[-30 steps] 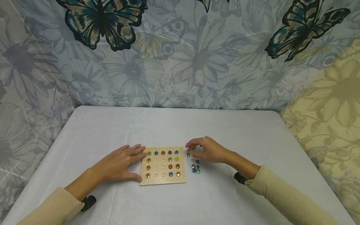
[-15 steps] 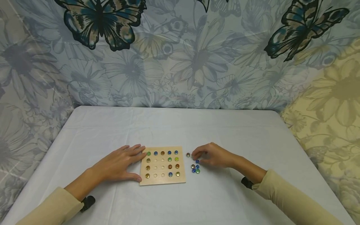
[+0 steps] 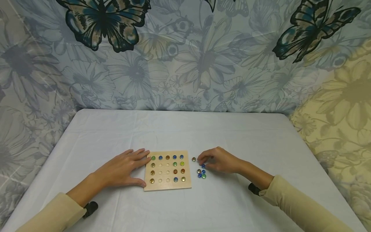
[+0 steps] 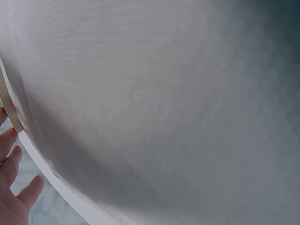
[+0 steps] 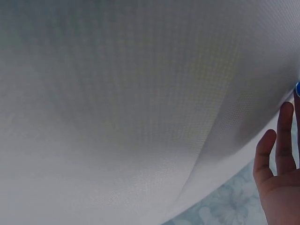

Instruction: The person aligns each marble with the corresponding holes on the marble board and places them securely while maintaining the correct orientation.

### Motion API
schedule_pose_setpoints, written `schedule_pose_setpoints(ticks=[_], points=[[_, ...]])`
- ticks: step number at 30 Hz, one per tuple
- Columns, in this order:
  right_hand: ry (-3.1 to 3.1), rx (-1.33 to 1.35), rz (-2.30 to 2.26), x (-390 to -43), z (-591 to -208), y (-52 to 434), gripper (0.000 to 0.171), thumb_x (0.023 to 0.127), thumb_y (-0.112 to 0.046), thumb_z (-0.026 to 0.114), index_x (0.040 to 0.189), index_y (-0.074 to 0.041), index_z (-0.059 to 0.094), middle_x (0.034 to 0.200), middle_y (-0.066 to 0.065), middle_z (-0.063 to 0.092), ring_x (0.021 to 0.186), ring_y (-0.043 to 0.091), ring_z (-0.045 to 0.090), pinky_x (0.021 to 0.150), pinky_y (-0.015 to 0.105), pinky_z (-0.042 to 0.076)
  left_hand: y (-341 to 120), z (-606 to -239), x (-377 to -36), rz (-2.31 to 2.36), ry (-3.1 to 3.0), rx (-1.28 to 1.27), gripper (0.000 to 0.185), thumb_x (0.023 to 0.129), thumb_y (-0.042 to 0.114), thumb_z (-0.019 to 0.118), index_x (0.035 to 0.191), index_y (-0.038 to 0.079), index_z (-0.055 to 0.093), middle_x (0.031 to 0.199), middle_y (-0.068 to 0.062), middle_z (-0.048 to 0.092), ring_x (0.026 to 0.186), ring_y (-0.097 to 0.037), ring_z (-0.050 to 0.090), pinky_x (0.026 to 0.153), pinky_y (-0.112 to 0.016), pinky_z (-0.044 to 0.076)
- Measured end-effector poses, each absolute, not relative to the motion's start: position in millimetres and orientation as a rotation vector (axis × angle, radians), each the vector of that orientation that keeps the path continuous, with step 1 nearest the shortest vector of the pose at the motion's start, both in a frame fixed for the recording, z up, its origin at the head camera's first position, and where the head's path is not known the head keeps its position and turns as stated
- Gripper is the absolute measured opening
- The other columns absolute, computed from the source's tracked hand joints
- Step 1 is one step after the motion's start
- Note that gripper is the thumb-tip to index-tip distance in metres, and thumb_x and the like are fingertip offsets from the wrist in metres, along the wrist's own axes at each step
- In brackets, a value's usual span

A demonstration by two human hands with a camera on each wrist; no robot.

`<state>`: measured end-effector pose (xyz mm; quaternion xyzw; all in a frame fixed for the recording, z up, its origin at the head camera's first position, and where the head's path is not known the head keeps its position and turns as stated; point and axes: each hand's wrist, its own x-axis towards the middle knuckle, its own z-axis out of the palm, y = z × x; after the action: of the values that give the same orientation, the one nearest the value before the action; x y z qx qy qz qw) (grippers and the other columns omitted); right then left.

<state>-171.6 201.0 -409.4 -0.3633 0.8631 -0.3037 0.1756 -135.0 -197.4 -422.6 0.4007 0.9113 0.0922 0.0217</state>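
In the head view, a light wooden board [image 3: 168,186] lies flat, with glass marbles in its top row, left column and two right columns. The lower middle hollows hold none. My left hand [image 3: 123,169] spreads over the board's left edge, fingers at the far corner and thumb near the front corner. Right of the board, my right hand [image 3: 219,160] curls down, pinching a blue marble [image 3: 203,166] between thumb and fingertips. In the right wrist view, part of that blue marble [image 5: 298,89] shows at the fingertips. The left wrist view catches the board's edge [image 4: 10,105] beside the left fingers.
A lone brownish marble [image 3: 194,159] lies between the board and the right fingers. Several loose marbles [image 3: 201,174] sit clustered just in front of the right hand. White cloth [image 3: 179,132] covers the table, and a patterned floral curtain [image 3: 179,74] hangs behind it.
My right hand has drawn back to the right, away from the lone brownish marble, and come down at the blue marble. It has held still over the last half second. The left hand stays put.
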Motion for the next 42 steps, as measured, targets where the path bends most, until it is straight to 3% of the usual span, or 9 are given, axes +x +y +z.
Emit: schedule_pose_setpoints(ticks=[9, 29, 37, 42], points=[[2.45, -1.013, -0.864, -173.7, -410.0, 197.3, 0.032, 0.086, 0.006, 0.071, 0.115, -0.007, 0.072, 0.103, -0.005, 0.073, 0.096, 0.007, 0.067, 0.087, 0.028, 0.056, -198.3, -423.1, -135.8, 0.277, 2.823, 1.241, 0.097, 0.08, 0.079, 0.056, 0.147, 0.01, 0.05, 0.154, -0.011, 0.042, 0.142, -0.033, 0.039, 0.11, -0.058, 0.035], [2.45, -1.146, -0.908, -174.8, -393.4, 159.6, 0.03, 0.089, -0.003, 0.073, 0.118, -0.006, 0.07, 0.104, -0.001, 0.073, 0.095, 0.009, 0.065, 0.086, 0.037, 0.054, -195.7, -419.5, -134.9, 0.262, 2.824, 1.23, 0.097, 0.079, 0.08, 0.056, 0.145, 0.009, 0.053, 0.153, -0.012, 0.044, 0.141, -0.032, 0.04, 0.109, -0.058, 0.036], [2.367, -1.18, -1.032, -170.9, -393.6, 135.6, 0.028, 0.089, -0.004, 0.074, 0.117, -0.005, 0.071, 0.105, 0.0, 0.074, 0.097, 0.007, 0.066, 0.089, 0.04, 0.053, -195.5, -420.8, -135.7, 0.275, 2.818, 1.23, 0.097, 0.08, 0.08, 0.054, 0.144, 0.008, 0.054, 0.151, -0.013, 0.046, 0.141, -0.033, 0.041, 0.108, -0.06, 0.037], [2.319, -1.182, -1.033, -165.9, -395.7, 121.0, 0.029, 0.088, -0.003, 0.074, 0.117, -0.004, 0.071, 0.106, 0.0, 0.074, 0.099, 0.004, 0.065, 0.094, 0.036, 0.052, -195.8, -421.7, -136.2, 0.264, 2.821, 1.226, 0.097, 0.079, 0.081, 0.054, 0.145, 0.009, 0.054, 0.152, -0.011, 0.045, 0.141, -0.031, 0.04, 0.109, -0.058, 0.037]])
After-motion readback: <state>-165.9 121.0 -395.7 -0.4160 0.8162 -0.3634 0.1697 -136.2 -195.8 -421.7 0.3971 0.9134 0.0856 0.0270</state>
